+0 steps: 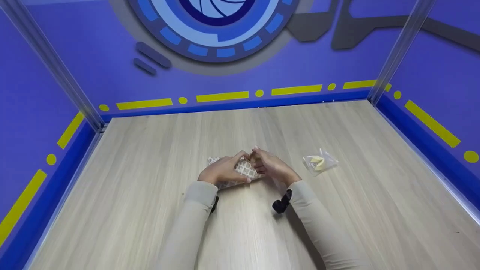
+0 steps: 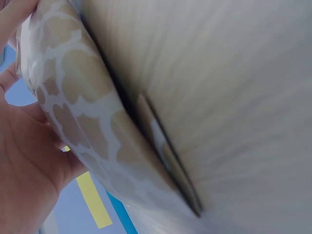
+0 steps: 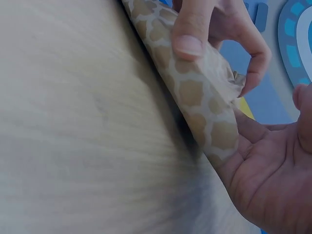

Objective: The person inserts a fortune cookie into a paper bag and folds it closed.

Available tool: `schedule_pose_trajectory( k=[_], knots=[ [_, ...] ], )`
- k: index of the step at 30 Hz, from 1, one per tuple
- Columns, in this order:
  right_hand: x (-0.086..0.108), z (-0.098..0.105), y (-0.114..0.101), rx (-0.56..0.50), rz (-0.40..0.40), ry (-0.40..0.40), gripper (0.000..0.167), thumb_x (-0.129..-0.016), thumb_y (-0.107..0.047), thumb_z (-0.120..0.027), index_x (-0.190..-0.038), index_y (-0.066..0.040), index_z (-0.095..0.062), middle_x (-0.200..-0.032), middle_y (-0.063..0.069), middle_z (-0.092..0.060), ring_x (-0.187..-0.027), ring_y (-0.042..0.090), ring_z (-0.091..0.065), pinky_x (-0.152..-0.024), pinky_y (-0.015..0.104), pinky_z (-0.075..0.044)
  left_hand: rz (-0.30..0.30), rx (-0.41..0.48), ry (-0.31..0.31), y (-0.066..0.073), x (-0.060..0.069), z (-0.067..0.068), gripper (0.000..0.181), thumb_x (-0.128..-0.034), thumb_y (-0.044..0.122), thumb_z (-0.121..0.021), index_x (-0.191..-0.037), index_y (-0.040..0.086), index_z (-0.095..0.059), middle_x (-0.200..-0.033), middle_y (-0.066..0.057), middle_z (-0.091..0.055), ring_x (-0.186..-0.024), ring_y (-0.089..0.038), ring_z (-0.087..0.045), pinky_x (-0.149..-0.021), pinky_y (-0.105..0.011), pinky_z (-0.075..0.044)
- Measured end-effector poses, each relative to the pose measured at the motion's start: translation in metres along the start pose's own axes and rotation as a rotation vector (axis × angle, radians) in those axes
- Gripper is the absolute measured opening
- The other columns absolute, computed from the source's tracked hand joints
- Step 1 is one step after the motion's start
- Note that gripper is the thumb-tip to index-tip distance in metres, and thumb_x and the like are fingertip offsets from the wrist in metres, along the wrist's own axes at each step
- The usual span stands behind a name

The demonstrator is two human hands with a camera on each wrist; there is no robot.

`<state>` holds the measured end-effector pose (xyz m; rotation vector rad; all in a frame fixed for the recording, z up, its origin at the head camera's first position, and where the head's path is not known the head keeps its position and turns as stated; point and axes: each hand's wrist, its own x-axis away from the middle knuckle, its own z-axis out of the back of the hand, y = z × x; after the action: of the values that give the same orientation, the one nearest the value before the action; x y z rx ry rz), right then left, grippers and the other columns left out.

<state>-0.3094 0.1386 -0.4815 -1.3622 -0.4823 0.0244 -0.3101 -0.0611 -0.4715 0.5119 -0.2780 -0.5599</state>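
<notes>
A flat package in tan-and-white giraffe-patterned wrapping paper (image 1: 245, 168) lies tilted between both hands. My left hand (image 1: 225, 170) grips it from the left, thumb along the near side and fingers on the far side. The right wrist view shows the left thumb (image 3: 189, 44) pressing the paper (image 3: 191, 92) and a fingertip at a crumpled fold. At the package's right end, my right hand (image 1: 275, 167) has its fingers curled against it, with the palm (image 3: 268, 180) beside the end. A folded flap (image 2: 168, 153) sticks out below the paper in the left wrist view. What is inside is hidden.
To the right on the wood-grain table (image 1: 150, 180) lies a small clear plastic bag (image 1: 330, 162) holding a pale yellow piece (image 1: 317, 162). Blue printed panels (image 1: 225, 82) with metal corner posts (image 1: 399, 48) border the table at the back and sides.
</notes>
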Motion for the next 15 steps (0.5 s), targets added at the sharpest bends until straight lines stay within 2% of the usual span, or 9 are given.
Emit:
schedule_pose_trajectory(
  k=[3,5,11,15],
  knots=[
    [0.002,0.003,-0.001,0.002,0.011,-0.001,0.055,-0.103,-0.041,-0.035,-0.139,-0.001,-0.04,-0.113,0.015,-0.06,-0.097,0.023,-0.061,-0.084,0.032,-0.051,0.002,-0.001,0.0,0.0,0.0,0.0,0.069,-0.075,0.051,-0.076,-0.132,0.034,-0.042,-0.125,-0.01,-0.062,-0.111,-0.028,-0.061,-0.093,-0.045,-0.048],
    [0.004,0.005,-0.001,-0.016,0.027,-0.015,0.056,-0.103,-0.038,-0.038,-0.142,0.002,-0.037,-0.117,0.019,-0.06,-0.097,0.024,-0.062,-0.084,0.032,-0.052,0.01,-0.004,-0.002,0.0,-0.001,0.0,0.07,-0.0748,0.052,-0.076,-0.133,0.035,-0.042,-0.127,-0.011,-0.061,-0.113,-0.029,-0.06,-0.094,-0.046,-0.048],
    [0.006,0.012,0.0,-0.035,0.103,-0.059,0.048,-0.103,-0.027,-0.043,-0.137,0.007,-0.041,-0.102,0.015,-0.065,-0.082,0.016,-0.066,-0.078,0.03,-0.055,0.017,-0.013,-0.007,0.0,-0.001,-0.001,0.071,-0.074,0.054,-0.076,-0.133,0.037,-0.04,-0.127,-0.011,-0.061,-0.114,-0.029,-0.059,-0.093,-0.046,-0.048],
    [0.009,0.02,-0.003,0.002,0.133,-0.056,0.047,-0.101,-0.023,-0.047,-0.135,0.009,-0.044,-0.105,0.021,-0.068,-0.08,0.015,-0.068,-0.08,0.033,-0.056,0.01,-0.011,-0.002,0.0,-0.001,-0.001,0.07,-0.0731,0.054,-0.077,-0.132,0.037,-0.041,-0.123,-0.01,-0.062,-0.11,-0.028,-0.06,-0.091,-0.045,-0.048]
  ],
)
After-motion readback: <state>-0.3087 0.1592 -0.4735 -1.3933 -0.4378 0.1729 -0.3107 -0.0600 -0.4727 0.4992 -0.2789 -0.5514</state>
